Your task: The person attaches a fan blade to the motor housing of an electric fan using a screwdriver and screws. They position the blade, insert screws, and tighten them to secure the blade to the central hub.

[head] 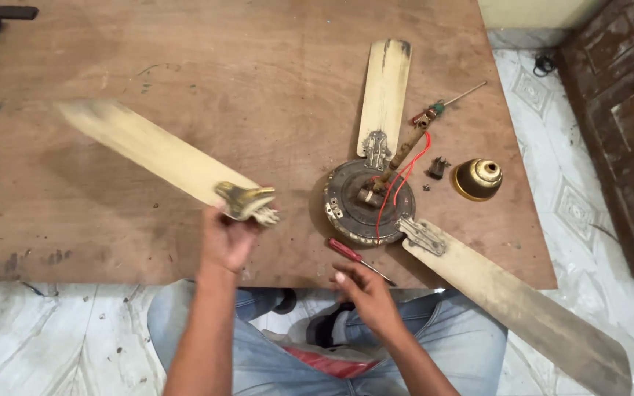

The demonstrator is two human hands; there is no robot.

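Gripping loose fan blade (157, 152), left hand (227, 238).

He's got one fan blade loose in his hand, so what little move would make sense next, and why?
Probably set the detached blade down flat on the wooden table, away from the fan motor. The left hand holds it by its metal bracket, two blades remain attached, and the right hand hovers empty by the red-handled screwdriver.
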